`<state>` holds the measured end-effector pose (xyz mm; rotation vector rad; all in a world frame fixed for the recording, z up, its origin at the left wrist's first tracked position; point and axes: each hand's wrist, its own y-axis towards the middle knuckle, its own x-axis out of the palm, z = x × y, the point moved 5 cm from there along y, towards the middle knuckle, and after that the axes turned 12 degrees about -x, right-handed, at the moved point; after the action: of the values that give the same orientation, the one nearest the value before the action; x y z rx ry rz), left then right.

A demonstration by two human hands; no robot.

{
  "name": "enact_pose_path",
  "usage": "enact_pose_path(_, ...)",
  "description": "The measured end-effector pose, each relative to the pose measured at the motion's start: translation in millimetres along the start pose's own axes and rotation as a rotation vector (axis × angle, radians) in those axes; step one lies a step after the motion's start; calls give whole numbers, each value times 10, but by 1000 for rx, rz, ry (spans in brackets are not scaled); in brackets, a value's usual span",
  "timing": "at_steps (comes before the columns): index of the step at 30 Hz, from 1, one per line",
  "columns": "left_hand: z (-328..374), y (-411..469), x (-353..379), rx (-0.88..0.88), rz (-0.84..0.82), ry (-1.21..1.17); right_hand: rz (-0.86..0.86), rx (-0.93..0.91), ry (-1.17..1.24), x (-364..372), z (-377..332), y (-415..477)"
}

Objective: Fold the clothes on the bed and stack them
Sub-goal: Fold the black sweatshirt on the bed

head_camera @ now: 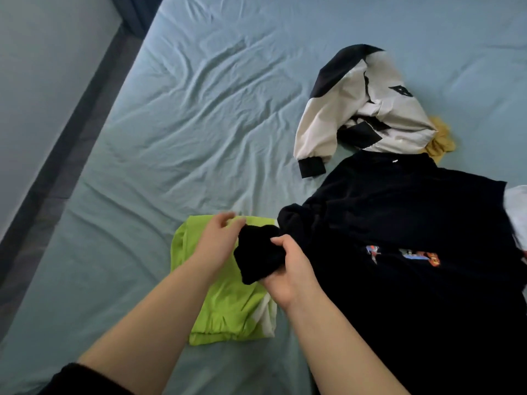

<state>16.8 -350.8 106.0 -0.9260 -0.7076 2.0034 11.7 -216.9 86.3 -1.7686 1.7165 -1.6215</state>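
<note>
Sleeve of black sweatshirt gripped in right hand, left hand slack-fingered beside it; chest print illegible.

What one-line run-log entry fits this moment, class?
stage: folding black sweatshirt | right hand: grips sleeve | left hand: empty, beside sleeve | folded: lime-green garment | waiting: white-and-black jacket

A wrinkled pale blue sheet spreads beyond the left hand, with a grey wall and dark strip farther left.
</note>
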Motion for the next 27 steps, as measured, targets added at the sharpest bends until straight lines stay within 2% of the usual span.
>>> enact_pose_path(1,-176,5,-101,-151,-11,-21,-28,45,73,80,41,-26)
enact_pose_path(3,-519,-37,-157,-490,-163,-160,-82,101,175,215,125,-59)
enact_pose_path(5,-656,-21,-101,-627,-385,-413,-112,138,216,316,229,-60)
enact_pose_path(6,-645,-2,-101,-618,-444,-546,-124,146,215,346,280,-56)
enact_pose_path(8,-606,83,-215,-547,-447,-672,-135,150,186,361,388,-20)
enact_pose_path(13,-441,279,-872,-337,-254,-678,-98,143,38,288,628,122)
enact_pose_path(15,-325,340,-1246,-201,-83,-600,-106,161,-80,328,784,149)
enact_pose_path(19,-126,368,-1816,-42,170,-199,-137,228,-132,596,1093,174)
enact_pose_path(23,103,298,-2136,117,218,-84,-85,215,-41,924,1229,275)
enact_pose_path(27,235,264,-2375,203,159,8,-43,200,-43,1022,1382,378)
